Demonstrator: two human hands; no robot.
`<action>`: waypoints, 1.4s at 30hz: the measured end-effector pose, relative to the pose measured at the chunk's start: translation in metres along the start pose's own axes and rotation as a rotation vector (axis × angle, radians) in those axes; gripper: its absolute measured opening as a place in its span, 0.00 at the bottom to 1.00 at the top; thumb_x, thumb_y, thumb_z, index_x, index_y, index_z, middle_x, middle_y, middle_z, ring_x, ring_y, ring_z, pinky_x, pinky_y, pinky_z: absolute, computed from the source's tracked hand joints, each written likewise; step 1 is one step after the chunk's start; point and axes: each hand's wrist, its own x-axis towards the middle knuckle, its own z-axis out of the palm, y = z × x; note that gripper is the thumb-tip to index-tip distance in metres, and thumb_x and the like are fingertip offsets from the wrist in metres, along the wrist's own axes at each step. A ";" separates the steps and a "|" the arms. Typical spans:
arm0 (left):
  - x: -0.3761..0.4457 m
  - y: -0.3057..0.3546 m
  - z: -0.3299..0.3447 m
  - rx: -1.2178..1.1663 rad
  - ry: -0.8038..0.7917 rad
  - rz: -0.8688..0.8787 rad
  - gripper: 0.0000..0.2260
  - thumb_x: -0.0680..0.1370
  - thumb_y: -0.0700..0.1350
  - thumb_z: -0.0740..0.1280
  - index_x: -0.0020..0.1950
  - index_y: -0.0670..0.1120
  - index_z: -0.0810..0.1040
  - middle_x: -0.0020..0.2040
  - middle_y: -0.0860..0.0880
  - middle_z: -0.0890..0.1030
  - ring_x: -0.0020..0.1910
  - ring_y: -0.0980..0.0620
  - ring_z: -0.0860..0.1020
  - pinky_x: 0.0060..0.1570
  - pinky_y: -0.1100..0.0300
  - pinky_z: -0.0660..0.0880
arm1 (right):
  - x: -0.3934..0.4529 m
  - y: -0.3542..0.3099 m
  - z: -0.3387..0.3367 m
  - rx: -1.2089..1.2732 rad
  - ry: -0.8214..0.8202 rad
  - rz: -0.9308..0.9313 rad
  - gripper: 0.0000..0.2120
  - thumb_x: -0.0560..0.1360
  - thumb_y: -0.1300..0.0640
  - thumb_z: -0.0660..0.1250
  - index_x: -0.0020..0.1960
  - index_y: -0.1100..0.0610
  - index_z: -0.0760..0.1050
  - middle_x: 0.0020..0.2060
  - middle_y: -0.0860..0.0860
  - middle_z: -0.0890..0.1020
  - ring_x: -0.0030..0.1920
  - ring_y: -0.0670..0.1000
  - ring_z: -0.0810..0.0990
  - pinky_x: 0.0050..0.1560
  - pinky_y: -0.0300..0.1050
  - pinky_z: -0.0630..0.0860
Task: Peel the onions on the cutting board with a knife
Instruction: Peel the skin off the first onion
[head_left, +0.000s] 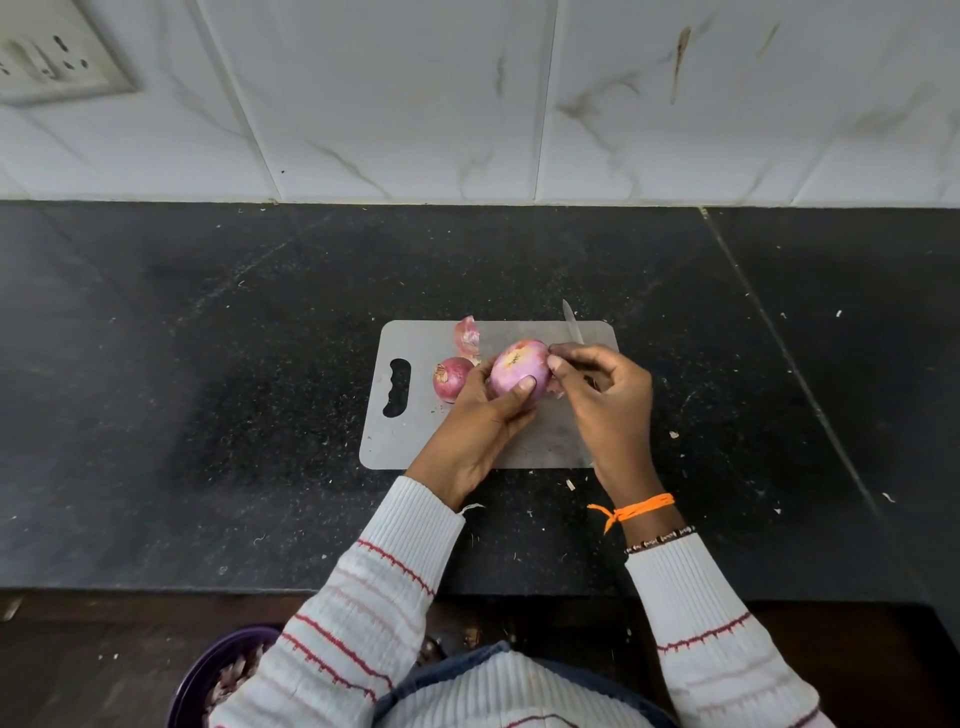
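nearest the body, a purple bowl (208, 670) sits low at the left, below the counter edge, holding what look like onion skins. up on the black counter (208, 415), the grey cutting board (415, 447) lies under both hands. the left hand (478, 421) is curled around the onion being peeled (517, 370), thumb pressed on its near face, lifting it just above the board. the right hand (605, 395) is closed around the knife (571, 325) (handle hidden in the palm, blade pointing away), while its thumb and forefinger pinch at the onion's right side, where a loose bit of skin hangs. the step in hand looks like stripping the outer skin from this onion; much of its surface already shows pale and smooth. next, the pinched skin needs pulling away and the onion turning to check the far side. beyond the left hand, a second onion (451, 378) rests on the board with its dark skin on, and a shed peel (467, 335) lies at the far edge.
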 end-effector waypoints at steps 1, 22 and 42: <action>-0.001 0.000 0.000 -0.003 0.008 0.011 0.20 0.77 0.35 0.63 0.67 0.43 0.64 0.58 0.44 0.75 0.51 0.51 0.78 0.54 0.59 0.76 | -0.001 -0.001 0.001 0.005 -0.015 -0.001 0.07 0.69 0.66 0.71 0.43 0.55 0.80 0.39 0.47 0.83 0.42 0.43 0.81 0.45 0.37 0.77; -0.002 -0.008 0.004 0.424 -0.033 0.345 0.27 0.69 0.26 0.68 0.62 0.45 0.63 0.58 0.51 0.71 0.54 0.59 0.76 0.57 0.60 0.76 | 0.001 -0.002 0.010 0.216 0.103 0.269 0.06 0.72 0.60 0.70 0.37 0.54 0.76 0.39 0.48 0.82 0.40 0.44 0.81 0.40 0.47 0.79; 0.002 -0.008 -0.002 -0.044 -0.086 -0.018 0.14 0.77 0.36 0.62 0.62 0.46 0.70 0.57 0.42 0.78 0.53 0.47 0.79 0.57 0.58 0.76 | 0.010 0.008 -0.004 0.210 0.113 0.253 0.08 0.71 0.70 0.69 0.39 0.58 0.74 0.38 0.55 0.82 0.38 0.48 0.82 0.40 0.42 0.80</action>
